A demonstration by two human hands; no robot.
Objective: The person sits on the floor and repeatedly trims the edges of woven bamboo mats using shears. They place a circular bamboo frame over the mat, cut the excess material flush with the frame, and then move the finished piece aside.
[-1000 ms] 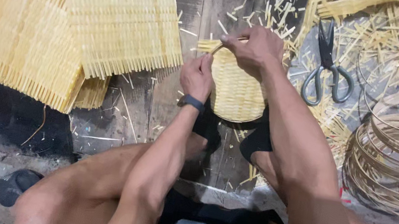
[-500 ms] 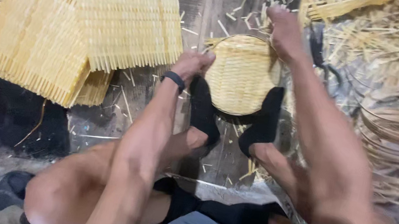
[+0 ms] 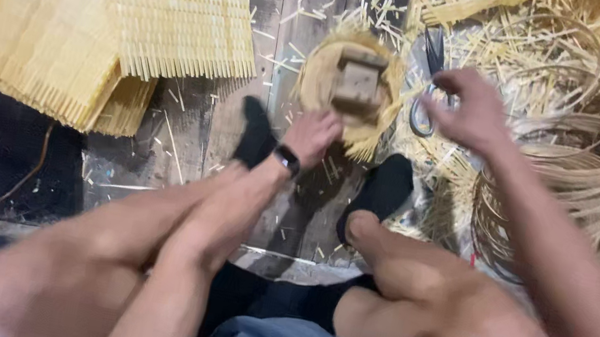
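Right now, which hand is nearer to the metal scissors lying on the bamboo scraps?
The right hand: it hovers right beside the scissors, at or nearly on the handles. The left hand sits lower left, against the round woven bamboo piece.

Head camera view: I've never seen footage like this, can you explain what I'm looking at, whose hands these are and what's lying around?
The picture comes from a camera worn on a person's head, looking down at their own bare arms, knees and dark-socked feet as they sit low over a worn wooden floor.

The left hand, with a dark wristband, rests on the near edge of a round woven bamboo disc that has a small wooden block on top. The right hand hovers open just beside a pair of scissors; it is blurred, and I cannot tell if it touches them.

To the left lie flat woven bamboo mats, stacked and overlapping. To the right are coiled bamboo hoops and loose bamboo strips and offcuts.
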